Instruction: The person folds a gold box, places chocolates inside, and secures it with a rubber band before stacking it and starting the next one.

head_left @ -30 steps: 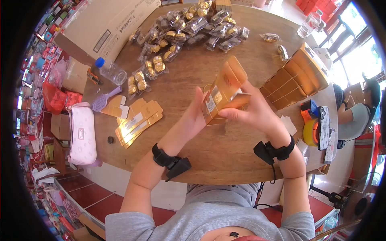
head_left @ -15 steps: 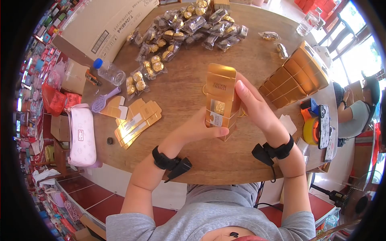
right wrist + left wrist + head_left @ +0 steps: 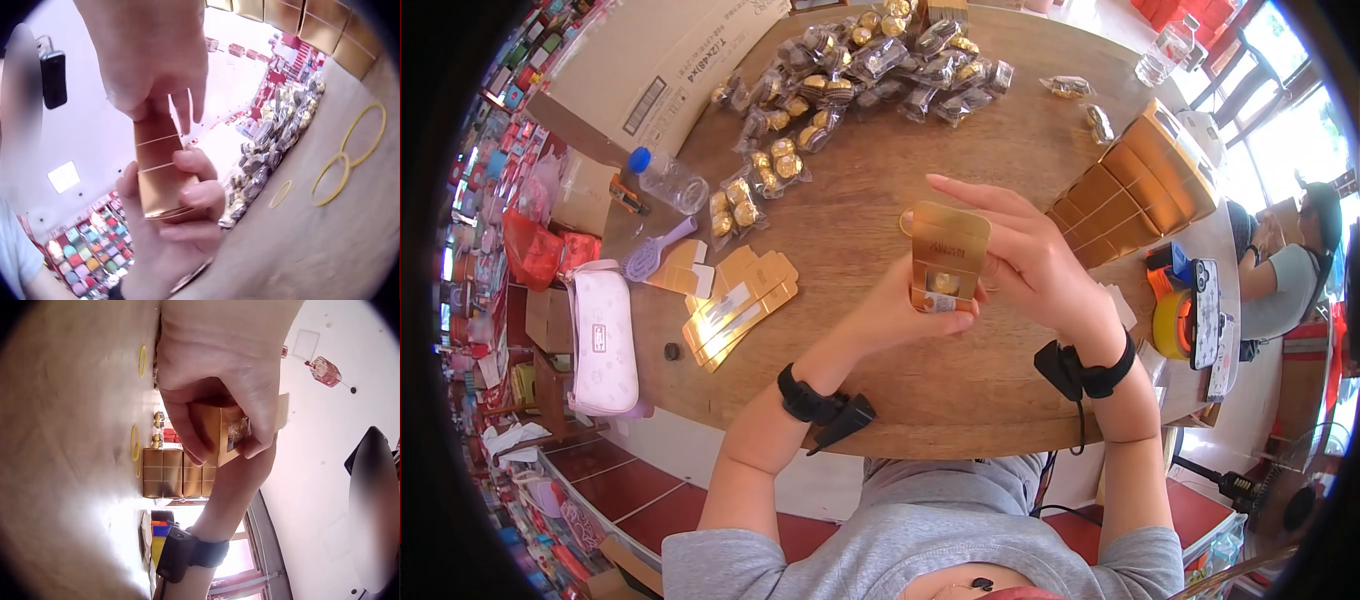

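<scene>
Left hand (image 3: 905,305) grips gold box (image 3: 943,291) — inward of table edge (image 3: 945,452); right hand (image 3: 1045,265) touches flap (image 3: 950,240) — fingers straight.

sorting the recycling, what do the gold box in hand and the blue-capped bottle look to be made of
The gold box looks like thin card with a metallic coating: flat panels meet at crisp folds and gleam. The blue-capped bottle looks like clear, glossy plastic, see-through with highlights, though glass isn't ruled out.
</scene>
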The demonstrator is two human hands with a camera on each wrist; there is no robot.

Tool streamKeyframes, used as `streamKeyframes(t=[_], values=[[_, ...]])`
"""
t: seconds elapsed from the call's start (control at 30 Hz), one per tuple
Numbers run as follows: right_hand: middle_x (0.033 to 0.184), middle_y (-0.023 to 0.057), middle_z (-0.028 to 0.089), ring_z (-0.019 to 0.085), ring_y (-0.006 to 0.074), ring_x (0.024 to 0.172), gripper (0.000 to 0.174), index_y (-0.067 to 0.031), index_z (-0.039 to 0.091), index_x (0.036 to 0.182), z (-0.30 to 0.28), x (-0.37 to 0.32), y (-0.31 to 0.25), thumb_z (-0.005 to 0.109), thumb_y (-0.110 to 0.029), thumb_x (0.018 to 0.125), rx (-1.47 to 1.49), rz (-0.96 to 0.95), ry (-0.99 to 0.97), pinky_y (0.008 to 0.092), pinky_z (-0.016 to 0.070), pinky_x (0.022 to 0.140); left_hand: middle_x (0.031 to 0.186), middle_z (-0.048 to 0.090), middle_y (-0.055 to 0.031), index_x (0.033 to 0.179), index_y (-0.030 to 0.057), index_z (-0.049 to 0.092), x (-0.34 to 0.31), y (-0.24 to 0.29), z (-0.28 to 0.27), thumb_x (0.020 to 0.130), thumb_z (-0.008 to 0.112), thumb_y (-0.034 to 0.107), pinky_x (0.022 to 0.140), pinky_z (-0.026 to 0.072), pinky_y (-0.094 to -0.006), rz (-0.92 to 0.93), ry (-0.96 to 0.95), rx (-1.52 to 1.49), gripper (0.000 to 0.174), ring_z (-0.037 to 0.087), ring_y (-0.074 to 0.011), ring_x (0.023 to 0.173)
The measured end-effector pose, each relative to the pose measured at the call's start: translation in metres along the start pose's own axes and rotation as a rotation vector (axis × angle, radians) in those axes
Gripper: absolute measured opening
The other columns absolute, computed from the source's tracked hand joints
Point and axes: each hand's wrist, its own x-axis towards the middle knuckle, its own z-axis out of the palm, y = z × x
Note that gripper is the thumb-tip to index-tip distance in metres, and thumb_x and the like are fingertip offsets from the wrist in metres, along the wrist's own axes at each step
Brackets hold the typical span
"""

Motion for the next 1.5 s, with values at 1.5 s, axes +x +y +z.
streamKeyframes(t=[1.5], values=[[0.1,0.0061,0.064,0.059,0.0124,0.092,0.015,-0.0002,0.065,0.096,0.019,-0.003,-0.008,0.058,-0.012,0.088,0.628,0.49,0.111,0.0272,0.0471,0.08,0.099,0.063,-0.0108,0.111,0.0056,0.049,-0.002,-0.001,-0.012,0.065,0.076,0.004,0.071,0.0521,-0.0296,0.475,0.517,0.96,0.053,0.065,-0.0216,0.085]])
